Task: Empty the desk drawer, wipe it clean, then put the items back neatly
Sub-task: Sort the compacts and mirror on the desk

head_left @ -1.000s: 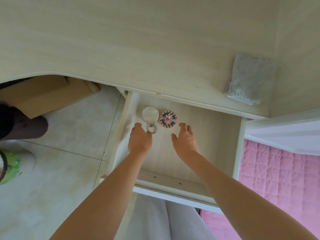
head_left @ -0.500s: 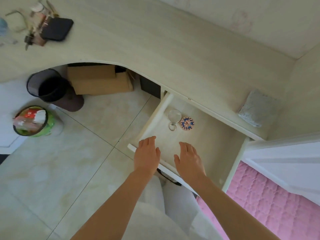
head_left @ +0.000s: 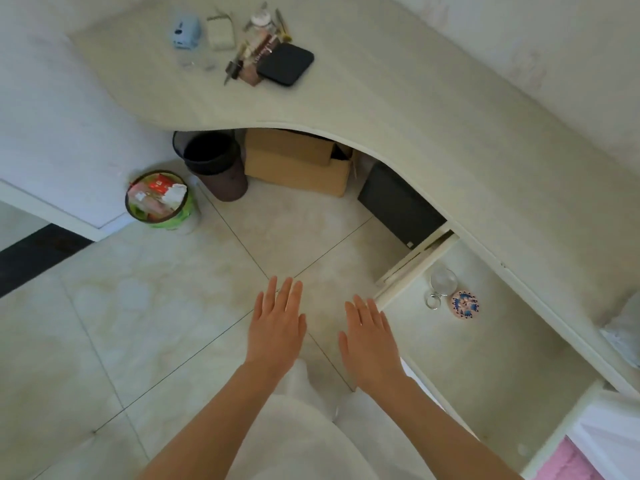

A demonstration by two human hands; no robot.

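The pale wooden drawer [head_left: 491, 368] stands pulled out at the right, under the desk edge. Inside it, near its far left corner, lie a round glass keyring [head_left: 442, 284] and a beaded blue and pink disc [head_left: 465, 304]. My left hand [head_left: 277, 323] and my right hand [head_left: 369, 336] are stretched flat over the floor tiles, fingers straight, holding nothing. The right hand is just left of the drawer's front corner. On the desk top [head_left: 398, 109] at the back lies a heap of small items: a black pad [head_left: 285, 64], a blue box [head_left: 187, 31], a white case [head_left: 221, 32], pens.
Under the desk stand a dark bin [head_left: 211, 164], a cardboard box [head_left: 298, 161] and a black box [head_left: 398, 202]. A small green bin full of rubbish [head_left: 157, 199] stands on the floor. A grey cloth [head_left: 623, 327] lies at the desk's right edge. Pink bedding [head_left: 575, 462] shows bottom right.
My view has swung left and back. Both hands have drawn out of the drawer and now hover over the floor. The keyring and disc stay in the drawer.
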